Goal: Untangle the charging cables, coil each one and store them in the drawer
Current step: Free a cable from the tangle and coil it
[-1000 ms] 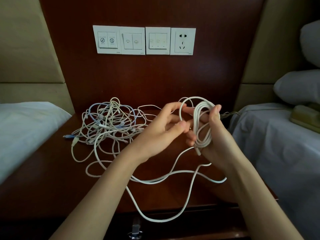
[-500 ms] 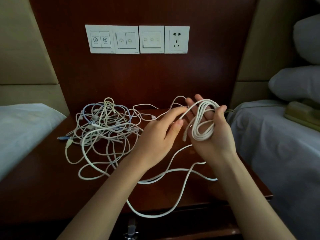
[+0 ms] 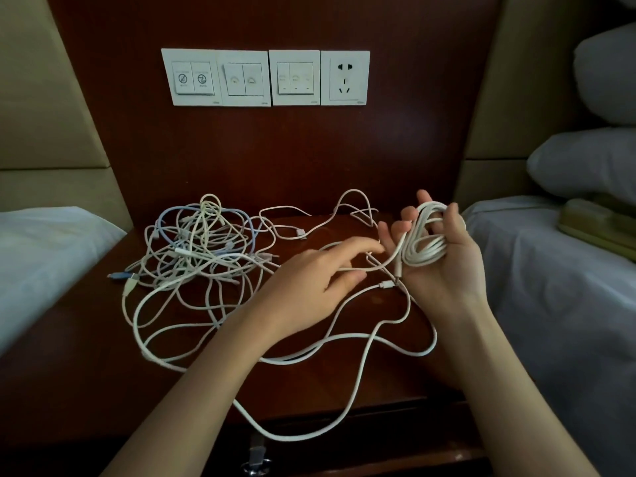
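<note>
Change: left hand is off the coil. A second ago its fingers were up at the loops laying a turn; now it has dropped down and left to the slack strand.
Left hand: fingers fairly straight and motion-blurred, strand running between forefinger and thumb. I can't tell whether it pinches the strand or only rides over it.
Right hand: clamped on the coil, thumb hooked over the top of the loops, loops lying in the palm. Held above the right rear of the tabletop, opened more toward the camera than a second ago.
Coil: several turns on (I can't count them reliably), looks the same size as half a second ago.
Slack: a long tail is still out, wandering across the tabletop, with one loop hanging over the front edge just beside the drawer handle.
Tangle: left rear of the tabletop, white, cream and blue cables knotted together. Same lie in all three frames.
Drawer: under the front edge, looks closed, nothing stored.
Read: I take this as the regrip between wraps, with the left hand fetching slack for the next turn. First cable is mid-coil, so the task is early.
Watch: the tail runs near the tangle's edge, so a hard pull could drag the tangle along.
</note>
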A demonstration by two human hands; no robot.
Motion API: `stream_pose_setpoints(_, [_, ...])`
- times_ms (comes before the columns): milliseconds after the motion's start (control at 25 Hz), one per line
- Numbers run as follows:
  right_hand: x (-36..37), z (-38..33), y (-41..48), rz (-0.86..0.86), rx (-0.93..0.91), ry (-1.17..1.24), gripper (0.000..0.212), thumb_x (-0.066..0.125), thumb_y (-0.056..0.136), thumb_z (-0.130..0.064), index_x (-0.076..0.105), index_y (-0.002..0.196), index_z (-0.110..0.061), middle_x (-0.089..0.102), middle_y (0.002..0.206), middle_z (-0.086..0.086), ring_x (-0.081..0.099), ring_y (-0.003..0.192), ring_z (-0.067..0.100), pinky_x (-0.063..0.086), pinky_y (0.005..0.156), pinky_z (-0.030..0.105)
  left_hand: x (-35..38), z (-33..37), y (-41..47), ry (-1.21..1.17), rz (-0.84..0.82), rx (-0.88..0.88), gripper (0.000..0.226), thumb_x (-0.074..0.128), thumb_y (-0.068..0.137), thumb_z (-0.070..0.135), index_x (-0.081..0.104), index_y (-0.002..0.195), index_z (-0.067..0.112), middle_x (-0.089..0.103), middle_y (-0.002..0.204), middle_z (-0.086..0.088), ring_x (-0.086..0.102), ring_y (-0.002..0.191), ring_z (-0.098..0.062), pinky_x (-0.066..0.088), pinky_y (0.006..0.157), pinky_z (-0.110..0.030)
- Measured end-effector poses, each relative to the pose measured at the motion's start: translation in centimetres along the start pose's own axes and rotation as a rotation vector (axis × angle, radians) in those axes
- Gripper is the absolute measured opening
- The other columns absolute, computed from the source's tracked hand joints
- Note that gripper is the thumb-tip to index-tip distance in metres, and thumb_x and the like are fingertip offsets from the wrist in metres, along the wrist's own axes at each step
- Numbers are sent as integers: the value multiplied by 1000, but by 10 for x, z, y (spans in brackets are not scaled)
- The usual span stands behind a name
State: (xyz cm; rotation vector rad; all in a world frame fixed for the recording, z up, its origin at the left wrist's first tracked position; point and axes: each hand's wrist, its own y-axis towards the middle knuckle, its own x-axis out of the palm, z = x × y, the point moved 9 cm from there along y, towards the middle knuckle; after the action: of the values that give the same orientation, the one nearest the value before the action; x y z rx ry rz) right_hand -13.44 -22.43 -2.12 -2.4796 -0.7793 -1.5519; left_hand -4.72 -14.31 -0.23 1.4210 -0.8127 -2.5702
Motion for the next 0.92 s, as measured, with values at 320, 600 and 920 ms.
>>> stream_pose_setpoints(320, [-12, 13, 0, 155, 47, -14, 50, 48, 71, 8, 49, 106, -28, 50, 80, 7, 54, 60, 12, 50, 51, 23, -22, 27, -5, 383, 218, 297, 18, 54, 87, 21, 73, 87, 21, 68, 82, 11, 60, 58, -11, 47, 45, -28])
stream_pose_setpoints(600, [-20, 39, -4, 168, 253, -338, 8, 44, 97, -29, 48, 94, -23, 52, 62, 3, 41, 52, 9, 29, 50, 19, -7, 18, -1, 152, -42, 83, 15, 59, 83, 33, 74, 88, 33, 68, 91, 19, 57, 85, 3, 50, 70, -31])
stream_pose_setpoints(920, [13, 55, -17, -123, 340, -590, 42, 45, 75, -59, 54, 81, -19, 52, 65, 0, 41, 48, 9, 27, 36, 16, -13, -16, -4, -336, 124, -384, 37, 85, 61, 28, 53, 74, 15, 65, 58, 3, 54, 47, 1, 40, 48, -16])
